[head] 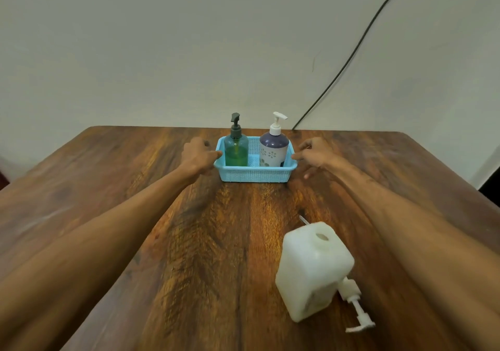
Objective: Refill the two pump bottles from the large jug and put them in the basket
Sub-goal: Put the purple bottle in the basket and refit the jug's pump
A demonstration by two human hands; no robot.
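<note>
A light blue basket stands at the far middle of the wooden table. Two pump bottles stand upright inside it: a green one with a dark pump on the left and a white-and-purple flowered one on the right. My left hand is at the basket's left end, its thumb on the rim. The fingertips of my right hand touch the right rim, with the thumb spread away. The large white jug stands near me on the right with its mouth uncapped.
The jug's white pump lies on the table against the jug's right side. A black cable runs down the wall to the table's far edge, behind the basket. The table's right edge is close to my right arm.
</note>
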